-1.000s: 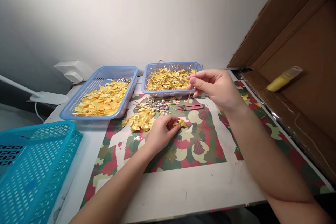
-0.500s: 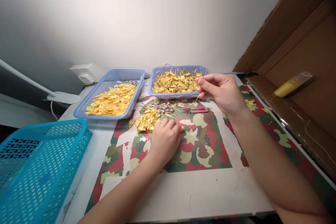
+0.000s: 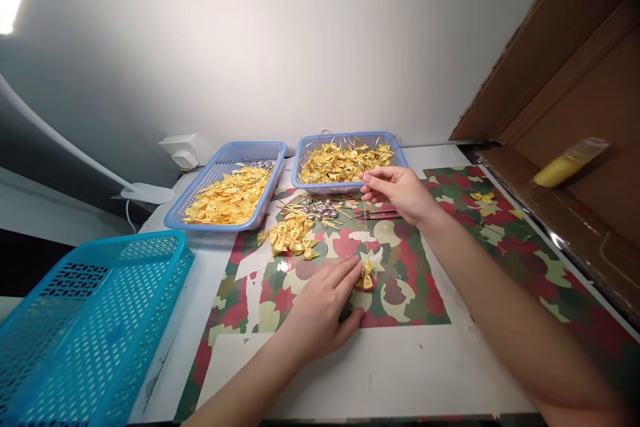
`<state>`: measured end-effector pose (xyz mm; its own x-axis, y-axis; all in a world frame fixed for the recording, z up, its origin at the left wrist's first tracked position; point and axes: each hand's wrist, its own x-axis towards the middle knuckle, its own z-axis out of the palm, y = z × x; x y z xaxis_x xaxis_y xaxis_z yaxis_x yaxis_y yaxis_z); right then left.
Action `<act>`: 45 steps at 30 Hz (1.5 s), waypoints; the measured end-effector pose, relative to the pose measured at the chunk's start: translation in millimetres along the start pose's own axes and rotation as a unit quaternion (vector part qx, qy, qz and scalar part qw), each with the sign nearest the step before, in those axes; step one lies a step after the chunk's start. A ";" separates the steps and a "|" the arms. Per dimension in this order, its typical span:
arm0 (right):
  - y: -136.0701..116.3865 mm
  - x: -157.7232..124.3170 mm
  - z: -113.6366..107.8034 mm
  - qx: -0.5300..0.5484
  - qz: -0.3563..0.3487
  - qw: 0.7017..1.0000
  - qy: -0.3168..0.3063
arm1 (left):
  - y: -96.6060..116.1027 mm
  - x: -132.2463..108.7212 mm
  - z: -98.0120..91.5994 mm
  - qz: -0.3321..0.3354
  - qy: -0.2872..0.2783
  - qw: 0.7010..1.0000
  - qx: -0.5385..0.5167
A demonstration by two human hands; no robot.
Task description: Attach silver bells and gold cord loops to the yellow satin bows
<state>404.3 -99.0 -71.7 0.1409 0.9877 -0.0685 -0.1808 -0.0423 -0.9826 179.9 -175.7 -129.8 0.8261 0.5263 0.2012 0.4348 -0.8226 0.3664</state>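
A yellow ribbon bow [image 3: 367, 275] lies on the patterned mat [image 3: 420, 303] just beyond the fingertips of my left hand [image 3: 325, 307]. That hand is open, its fingers stretched out low over the mat and its thumb apart. Above and farther back, my right hand [image 3: 397, 192] pinches a thin gold cord [image 3: 365, 230] that runs down towards the bow. A small pile of yellow bows [image 3: 290, 237] sits left of centre. Behind it are silver bells [image 3: 323, 207] among short gold ties. Small pink-handled thread snips [image 3: 383, 215] lie below my right hand.
Two blue baskets stand at the back: the left basket [image 3: 175, 220] holds yellow bows, the right basket [image 3: 300, 183] bows with gold cords. A teal basket [image 3: 175, 240] is at left, by a white lamp base [image 3: 150, 193]. Cardboard [image 3: 560, 93] walls the right side, with a yellow tube [image 3: 565, 163].
My left hand has moved off the bow pile, nearer to me, and its fingers have straightened. The single bow now shows beside it. My right hand has come slightly lower and left, still pinching the cord.
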 end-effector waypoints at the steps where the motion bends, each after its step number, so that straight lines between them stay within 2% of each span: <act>1: -0.2 -0.1 -0.1 0.000 0.000 1.000 0.001 | -0.7 -0.4 0.8 0.004 -0.013 1.000 0.000; 6: -1.1 -1.2 1.8 -0.010 0.004 1.000 -0.009 | 1.9 2.6 0.9 0.003 -0.041 0.999 0.018; 11: 1.7 1.0 3.1 -0.031 0.006 0.999 0.000 | 3.1 3.0 2.6 0.043 -0.095 0.994 0.005; 15: 6.9 6.8 -0.6 -0.052 -0.008 0.998 0.027 | 9.4 -1.4 7.4 -0.017 -0.080 0.996 0.022; 20: 20.3 18.1 -0.2 -0.120 -0.023 0.990 0.064 | 31.0 -4.6 11.8 -0.108 -0.042 0.992 0.059; 25: 34.7 30.6 12.8 -0.224 -0.049 0.969 0.096 | 44.1 1.9 13.3 -0.127 -0.031 0.990 0.055; 27: 37.8 33.2 15.7 -0.266 -0.059 0.956 0.112 | 39.9 6.0 10.8 -0.116 -0.020 0.992 0.043; 30: 38.9 34.2 14.7 -0.326 -0.071 0.933 0.135 | 19.8 15.1 -1.0 -0.110 0.027 0.993 0.038; 32: 37.2 33.5 12.6 -0.362 -0.074 0.917 0.150 | -0.5 24.3 -14.2 -0.148 0.062 0.984 0.072; 34: 33.9 32.2 11.1 -0.394 -0.076 0.901 0.167 | -20.7 35.1 -27.8 -0.215 0.049 0.965 0.145; 35: 31.9 31.4 10.6 -0.408 -0.077 0.893 0.174 | -29.1 40.5 -33.3 -0.240 0.024 0.954 0.179; 37: 28.0 29.7 10.0 -0.427 -0.082 0.882 0.183 | -40.6 50.1 -39.4 -0.253 0.012 0.948 0.191; 42: 20.7 24.0 7.3 -0.438 -0.097 0.874 0.186 | -43.9 64.6 -34.8 -0.291 -0.008 0.939 0.186; 45: 7.9 15.3 12.3 -0.433 -0.113 0.877 0.173 | -42.9 68.0 -33.0 -0.315 -0.005 0.934 0.170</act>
<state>393.0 -82.4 -78.3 0.3917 0.8870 0.2447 0.6766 -0.0974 -0.7299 205.6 -97.6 -101.9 0.3706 0.9282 0.0341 0.9228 -0.3721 0.1001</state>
